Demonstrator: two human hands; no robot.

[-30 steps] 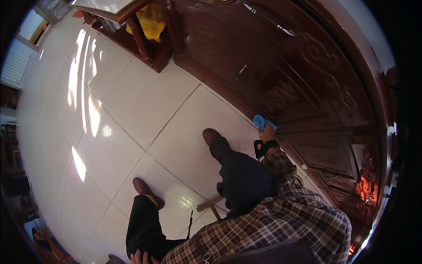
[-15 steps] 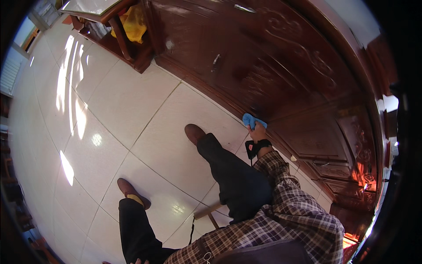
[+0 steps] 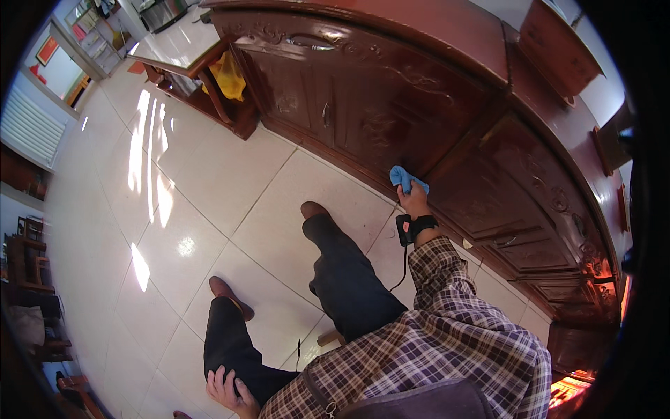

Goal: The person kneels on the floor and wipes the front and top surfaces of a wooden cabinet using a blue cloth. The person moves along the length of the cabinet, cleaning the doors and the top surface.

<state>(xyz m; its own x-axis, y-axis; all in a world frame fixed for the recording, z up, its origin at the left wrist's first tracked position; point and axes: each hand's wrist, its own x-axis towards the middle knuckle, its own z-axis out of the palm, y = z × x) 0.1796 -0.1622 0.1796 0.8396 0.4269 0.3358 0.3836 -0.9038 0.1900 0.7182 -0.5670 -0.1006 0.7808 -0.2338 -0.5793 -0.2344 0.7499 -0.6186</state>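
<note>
My right hand (image 3: pixel 415 200) grips a folded blue cloth (image 3: pixel 406 179), which is against the lower part of the dark red-brown wooden cabinet (image 3: pixel 380 129), near where two door sections meet. A black strapped device (image 3: pixel 406 230) with a cord sits on my right wrist. My left hand (image 3: pixel 229 387) rests on my dark-trousered left thigh at the bottom of the view, fingers apart and holding nothing.
A low table (image 3: pixel 180 49) with a yellow bag (image 3: pixel 227 78) underneath stands beside the cabinet at the top left. Wooden chairs (image 3: pixel 31 258) line the far left, with a doorway (image 3: pixel 56 59) beyond. Pale tiles (image 3: pixel 188 195) lie under my feet; a small wooden stool (image 3: pixel 328 337) is partly behind my leg.
My right hand and cloth have risen slightly along the cabinet's base. The view has tilted, showing more of the cabinet top, the doorway and my left hand.
</note>
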